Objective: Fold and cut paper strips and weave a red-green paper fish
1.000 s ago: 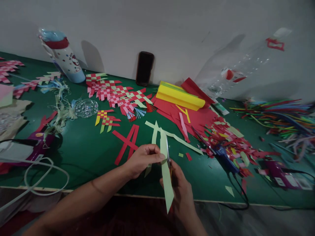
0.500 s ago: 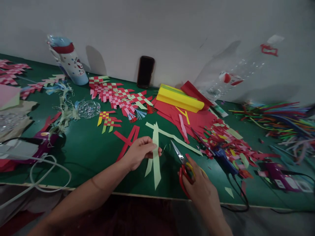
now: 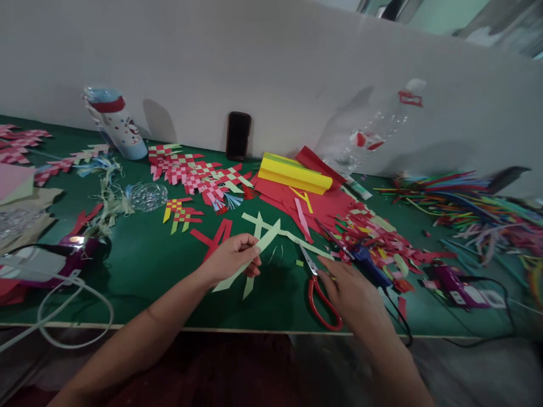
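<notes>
My left hand (image 3: 233, 257) pinches a pale green paper strip (image 3: 268, 238) that slants up to the right to a pointed tip. Behind it, another pale green strip (image 3: 249, 286) hangs lower, and a long, creased one (image 3: 311, 246) lies on the table. My right hand (image 3: 352, 285) is closed at the scissors (image 3: 311, 267), over the yellow handle side; their red loop (image 3: 324, 310) stands free and the blades point up and left. Its fingertips are partly hidden. Crossed red strips (image 3: 212, 240) lie just beyond my left hand.
Woven paper fish shapes (image 3: 190, 172), a bottle (image 3: 121, 127), a phone (image 3: 238, 135) and yellow paper (image 3: 292, 174) line the back. Paper scraps (image 3: 377, 237), a blue-handled tool (image 3: 369, 263) and a purple corded device (image 3: 460, 287) are at right. A white cable (image 3: 102, 299) loops at left.
The strip in my left hand has swung from near upright to a rightward slant. My right hand has turned on the scissors, baring the red loop. A small green scrap now lies by the blades.
</notes>
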The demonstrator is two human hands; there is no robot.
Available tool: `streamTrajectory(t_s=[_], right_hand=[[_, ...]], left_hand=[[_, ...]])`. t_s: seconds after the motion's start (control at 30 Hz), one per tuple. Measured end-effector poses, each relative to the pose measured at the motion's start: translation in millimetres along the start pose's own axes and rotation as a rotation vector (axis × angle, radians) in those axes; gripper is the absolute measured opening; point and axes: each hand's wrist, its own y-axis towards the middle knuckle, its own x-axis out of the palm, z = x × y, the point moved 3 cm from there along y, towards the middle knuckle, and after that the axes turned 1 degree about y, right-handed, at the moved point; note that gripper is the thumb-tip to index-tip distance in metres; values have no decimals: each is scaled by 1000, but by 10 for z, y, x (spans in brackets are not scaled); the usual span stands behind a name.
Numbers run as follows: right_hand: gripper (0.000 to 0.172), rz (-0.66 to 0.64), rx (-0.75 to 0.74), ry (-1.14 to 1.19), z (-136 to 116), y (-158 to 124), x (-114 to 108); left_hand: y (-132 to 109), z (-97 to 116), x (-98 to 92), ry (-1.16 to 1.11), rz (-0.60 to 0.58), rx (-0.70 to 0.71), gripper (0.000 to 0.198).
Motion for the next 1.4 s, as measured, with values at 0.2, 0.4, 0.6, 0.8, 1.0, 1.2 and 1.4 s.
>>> streamTrajectory(t_s=[0.2, 0.4, 0.6, 0.8, 1.0, 1.2, 1.4], right_hand=[[48, -92, -360, 275, -480, 442, 308], [23, -90, -368, 292, -472, 662, 502], [27, 215, -15, 165, 421, 763, -42], [43, 334, 43, 77, 542, 644, -390], [40, -85, -549, 400, -773, 403, -133], [18, -351, -453, 449, -930, 384, -10], [24, -458, -66, 734, -652, 286, 26]], left_hand=[[-222, 71, -79, 94, 59, -11, 29], [-401, -63, -144, 147, -14, -51, 29], [-471, -165, -185, 177, -72, -64, 25], [-434, -173, -123, 274, -140, -77, 19], [-398, -152, -43, 447, -236, -73, 14], [-504, -6, -200, 473, -283, -96, 15], [-544, 152, -569, 382, -68, -107, 28]])
